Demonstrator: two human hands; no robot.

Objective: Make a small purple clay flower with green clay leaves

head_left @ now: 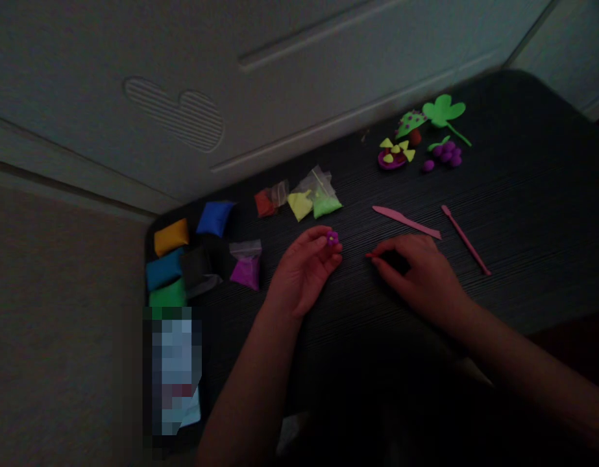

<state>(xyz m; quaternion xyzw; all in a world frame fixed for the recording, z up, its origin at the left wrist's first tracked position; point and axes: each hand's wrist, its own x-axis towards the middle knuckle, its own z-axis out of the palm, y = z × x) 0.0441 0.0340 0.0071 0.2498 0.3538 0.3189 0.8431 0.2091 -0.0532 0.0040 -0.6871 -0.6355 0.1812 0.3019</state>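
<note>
At the near-middle of a dark table point(348, 298), left hand point(304, 269) palm partly up, thumb and fingers closed on 1 small purple flower point(333, 238) with a yellow centre. Flower sits at the fingertips, on their right side; other fingers curled below it. Right hand point(418, 269), to the right and well apart from the flower: thumb and index finger pinched narrow on a small red piece point(370, 255), its tip poking out left. Pink knife point(406, 222) lies just beyond this hand, pink stick point(466, 240) to its right.

Hard to make out: the red piece's full shape, mostly covered by fingertips. Flower's underside hidden. Item at near left point(175, 370) blurred into blocks. Both forearms cut off by the view's edges.
</note>
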